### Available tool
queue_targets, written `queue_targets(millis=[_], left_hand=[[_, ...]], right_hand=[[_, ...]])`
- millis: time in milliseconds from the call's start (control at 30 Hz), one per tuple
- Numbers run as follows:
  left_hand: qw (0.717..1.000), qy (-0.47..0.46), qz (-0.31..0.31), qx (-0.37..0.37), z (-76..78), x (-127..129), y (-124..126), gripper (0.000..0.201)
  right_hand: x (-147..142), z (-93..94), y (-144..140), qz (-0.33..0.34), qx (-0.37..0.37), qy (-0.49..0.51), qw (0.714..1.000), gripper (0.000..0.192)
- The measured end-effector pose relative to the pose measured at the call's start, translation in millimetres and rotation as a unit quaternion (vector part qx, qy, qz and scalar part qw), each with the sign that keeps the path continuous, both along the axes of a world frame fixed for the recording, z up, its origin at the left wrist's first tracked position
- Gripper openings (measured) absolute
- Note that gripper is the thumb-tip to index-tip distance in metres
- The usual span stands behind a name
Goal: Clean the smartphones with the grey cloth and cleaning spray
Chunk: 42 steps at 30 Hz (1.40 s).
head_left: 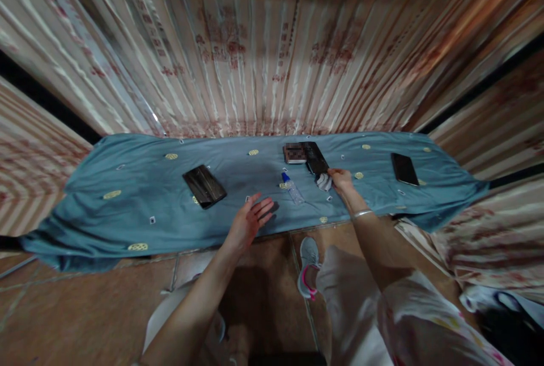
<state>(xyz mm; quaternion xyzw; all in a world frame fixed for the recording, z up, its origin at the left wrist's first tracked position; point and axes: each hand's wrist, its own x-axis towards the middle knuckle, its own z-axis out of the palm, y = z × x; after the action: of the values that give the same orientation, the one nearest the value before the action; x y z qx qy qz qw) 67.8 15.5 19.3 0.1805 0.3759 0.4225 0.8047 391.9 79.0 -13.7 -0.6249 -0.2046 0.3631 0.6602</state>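
My left hand [253,220], empty with its fingers apart, is over the front edge of the blue cloth. My right hand [341,179] is closed at the near corner of a flat black object [314,156] with a dark, shiny face. A crumpled grey-white cloth [324,182] lies right below those fingertips; whether they touch it I cannot tell. Against the black object's left side is a small brownish block [294,153], its top blurred out. Between my hands lies a clear bottle with a blue cap [292,188].
A black tablet [204,186] lies on the left of the patterned blue cloth [127,216], and a black phone-like slab [405,169] on the right. Pleated curtains [263,71] stand behind and at both sides. Dark poles run along both ends. Tiled floor [85,309] is below.
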Motion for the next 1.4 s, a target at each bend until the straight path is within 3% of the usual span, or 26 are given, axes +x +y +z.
queue_targets(millis=[200, 233, 333, 433, 533, 667, 833, 933, 1067, 1133, 1233, 1300, 1333, 1400], left_hand=[[1.0, 0.002, -0.008, 0.004, -2.1, 7.6, -9.2, 0.025], [1.0, 0.001, -0.011, 0.004, -2.7, 10.0, -11.2, 0.025], [0.999, -0.014, -0.03, 0.001, -4.4, 17.4, -16.0, 0.024], [0.998, -0.039, -0.053, 0.004, -4.5, 22.3, -18.0, 0.024], [0.998, -0.04, -0.048, 0.023, -3.7, 23.2, -18.2, 0.02], [0.998, -0.01, -0.042, 0.045, -5.2, 20.0, -18.4, 0.027], [0.999, 0.017, -0.024, 0.03, -9.3, 12.9, -17.6, 0.042], [0.999, 0.022, 0.004, 0.03, -10.9, 5.7, -16.0, 0.045], [0.998, 0.041, 0.034, 0.039, -13.7, -5.6, -14.7, 0.044], [0.997, 0.046, 0.044, 0.042, -15.1, -9.8, -14.9, 0.042], [0.996, 0.057, 0.055, 0.043, -16.1, -13.4, -15.4, 0.04], [0.995, 0.065, 0.061, 0.039, -15.8, -15.3, -15.4, 0.038], [0.995, 0.069, 0.065, 0.038, -15.4, -16.5, -15.2, 0.037], [0.994, 0.073, 0.074, 0.037, -13.8, -19.6, -14.7, 0.035]], right_hand=[[-31.2, 27.2, -34.9, 0.017, -0.014, 0.016, 1.0, 0.014], [-43.2, 32.4, -41.5, 0.044, -0.006, 0.026, 0.999, 0.017], [-86.8, 47.1, -59.8, 0.22, 0.044, 0.107, 0.969, 0.038], [-127.1, 56.1, -72.3, 0.308, 0.07, 0.154, 0.936, 0.045], [-150.1, 57.1, -78.0, 0.347, 0.083, 0.166, 0.919, 0.049], [-157.7, 49.4, -78.3, 0.382, 0.09, 0.13, 0.91, 0.051], [-158.1, 37.5, -73.7, 0.416, 0.078, -0.016, 0.906, 0.041], [-150.3, 32.1, -66.8, 0.391, 0.03, -0.216, 0.894, 0.039], [-129.6, 26.2, -48.8, 0.249, -0.047, -0.487, 0.836, 0.037], [-121.4, 22.9, -37.6, 0.218, -0.089, -0.547, 0.803, 0.039], [-116.2, 17.1, -22.9, 0.231, -0.147, -0.566, 0.778, 0.039], [-116.4, 14.0, -16.1, 0.24, -0.165, -0.551, 0.782, 0.035], [-117.2, 13.1, -13.8, 0.244, -0.167, -0.526, 0.798, 0.031], [-120.6, 13.6, -11.6, 0.266, -0.158, -0.401, 0.862, 0.021]])
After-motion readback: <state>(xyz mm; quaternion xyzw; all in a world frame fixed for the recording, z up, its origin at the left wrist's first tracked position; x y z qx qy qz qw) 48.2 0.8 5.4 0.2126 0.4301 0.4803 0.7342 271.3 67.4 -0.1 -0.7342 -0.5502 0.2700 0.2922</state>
